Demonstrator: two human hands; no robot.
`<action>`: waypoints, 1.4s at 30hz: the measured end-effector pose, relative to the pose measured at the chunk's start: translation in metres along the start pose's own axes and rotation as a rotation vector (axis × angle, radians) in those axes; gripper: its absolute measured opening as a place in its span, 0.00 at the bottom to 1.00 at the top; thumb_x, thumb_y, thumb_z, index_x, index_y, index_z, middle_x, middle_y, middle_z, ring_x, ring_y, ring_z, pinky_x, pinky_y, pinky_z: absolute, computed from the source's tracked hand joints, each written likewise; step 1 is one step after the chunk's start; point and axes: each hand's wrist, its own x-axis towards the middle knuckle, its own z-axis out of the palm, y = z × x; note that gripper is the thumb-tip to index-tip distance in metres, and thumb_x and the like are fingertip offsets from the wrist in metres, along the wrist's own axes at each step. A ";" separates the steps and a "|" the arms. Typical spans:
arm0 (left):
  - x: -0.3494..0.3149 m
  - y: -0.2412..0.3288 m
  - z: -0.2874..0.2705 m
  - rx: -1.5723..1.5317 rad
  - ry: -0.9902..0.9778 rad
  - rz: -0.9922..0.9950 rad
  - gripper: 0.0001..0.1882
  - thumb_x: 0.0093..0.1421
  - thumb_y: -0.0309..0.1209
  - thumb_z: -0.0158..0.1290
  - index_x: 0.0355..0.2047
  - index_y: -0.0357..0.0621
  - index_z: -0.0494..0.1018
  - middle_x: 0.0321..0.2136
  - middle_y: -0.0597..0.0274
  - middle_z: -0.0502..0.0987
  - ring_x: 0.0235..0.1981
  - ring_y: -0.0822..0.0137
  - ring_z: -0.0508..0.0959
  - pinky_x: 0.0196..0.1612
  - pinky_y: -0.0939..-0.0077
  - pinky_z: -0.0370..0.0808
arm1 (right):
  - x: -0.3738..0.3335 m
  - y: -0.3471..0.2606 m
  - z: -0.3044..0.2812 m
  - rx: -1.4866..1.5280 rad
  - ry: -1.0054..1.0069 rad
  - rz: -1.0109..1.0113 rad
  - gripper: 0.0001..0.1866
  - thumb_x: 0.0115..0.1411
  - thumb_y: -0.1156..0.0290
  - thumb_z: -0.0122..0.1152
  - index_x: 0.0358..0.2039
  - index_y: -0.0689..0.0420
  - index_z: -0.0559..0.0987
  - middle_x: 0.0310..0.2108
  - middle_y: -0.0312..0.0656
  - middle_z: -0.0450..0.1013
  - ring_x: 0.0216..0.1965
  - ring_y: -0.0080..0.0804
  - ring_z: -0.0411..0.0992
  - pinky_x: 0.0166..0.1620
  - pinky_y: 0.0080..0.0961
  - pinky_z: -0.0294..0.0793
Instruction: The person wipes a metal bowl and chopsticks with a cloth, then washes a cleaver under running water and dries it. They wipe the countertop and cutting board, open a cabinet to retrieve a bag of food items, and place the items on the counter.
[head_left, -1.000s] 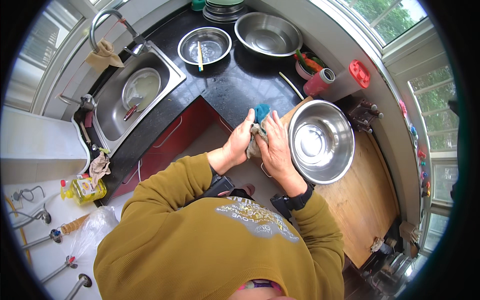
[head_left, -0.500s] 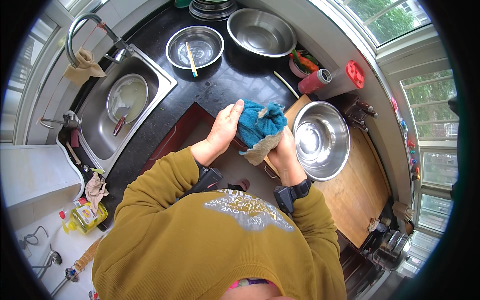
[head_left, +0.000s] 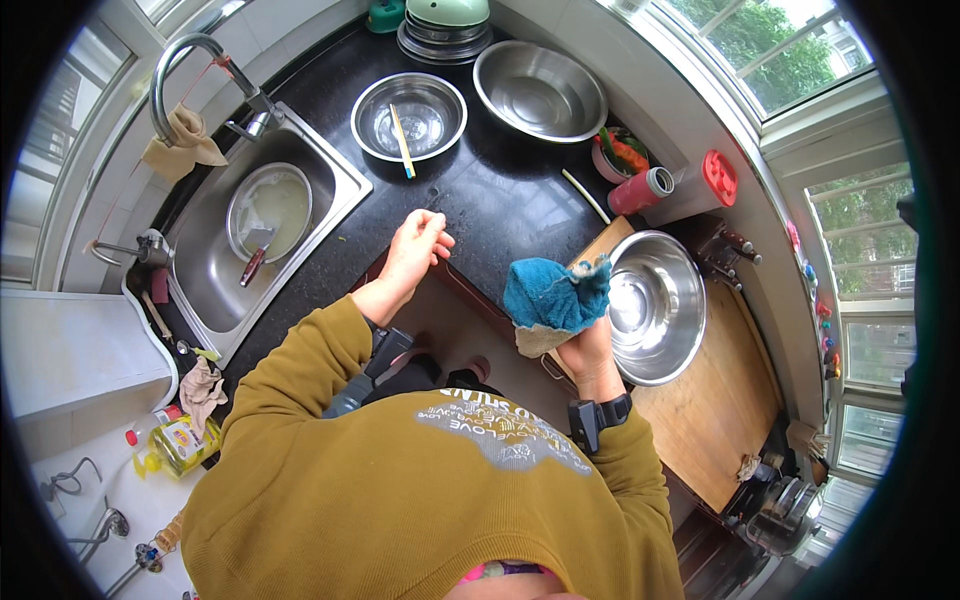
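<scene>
My right hand (head_left: 588, 352) holds a bunched blue cloth (head_left: 553, 294) with a beige edge, just left of a shiny steel bowl (head_left: 655, 308). The cloth covers most of that hand's fingers. Apart from it, my left hand (head_left: 412, 254) hovers near the counter's front edge, holding nothing, its fingers loosely bent and separate from the thumb. Beyond it on the black counter stands a steel basin (head_left: 372, 118) with a pair of chopsticks (head_left: 402, 140) laid across it.
To the left, a sink (head_left: 200, 282) contains a pan of cloudy water with a handled tool. A larger steel basin (head_left: 540, 90), a red can (head_left: 640, 190) and a red-lidded container (head_left: 700, 188) line the back right. The right-hand bowl rests on a wooden board (head_left: 715, 400).
My left hand has let go of the blue cloth and moved left. My right hand keeps the cloth and has shifted slightly right and nearer to me.
</scene>
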 end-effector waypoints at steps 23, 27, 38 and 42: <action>0.122 -0.016 -0.047 -0.176 0.293 -0.283 0.28 0.68 0.53 0.49 0.52 0.40 0.63 0.40 0.53 0.76 0.36 0.65 0.79 0.35 0.71 0.77 | -0.012 0.008 -0.042 0.051 0.068 0.026 0.26 0.72 0.47 0.44 0.57 0.53 0.74 0.58 0.44 0.72 0.59 0.44 0.70 0.64 0.48 0.68; 0.140 -0.023 -0.053 -0.289 0.223 -0.330 0.26 0.69 0.50 0.49 0.51 0.38 0.63 0.41 0.52 0.76 0.36 0.63 0.79 0.36 0.70 0.78 | -0.004 0.025 -0.028 0.060 0.085 0.000 0.22 0.71 0.52 0.49 0.56 0.51 0.75 0.57 0.41 0.73 0.58 0.42 0.71 0.64 0.48 0.68; 0.136 -0.022 -0.055 -0.230 0.271 -0.110 0.09 0.71 0.33 0.42 0.33 0.44 0.66 0.18 0.74 0.59 0.14 0.79 0.57 0.16 0.81 0.54 | 0.024 0.050 0.001 0.028 0.146 0.057 0.24 0.72 0.51 0.46 0.56 0.56 0.74 0.56 0.41 0.73 0.57 0.38 0.71 0.63 0.42 0.69; 0.091 -0.015 -0.044 -0.092 0.167 -0.052 0.11 0.72 0.36 0.42 0.32 0.47 0.67 0.18 0.76 0.59 0.14 0.83 0.57 0.15 0.83 0.53 | 0.027 0.049 0.008 0.009 0.106 0.062 0.24 0.73 0.51 0.44 0.57 0.55 0.74 0.56 0.41 0.73 0.57 0.37 0.71 0.62 0.41 0.71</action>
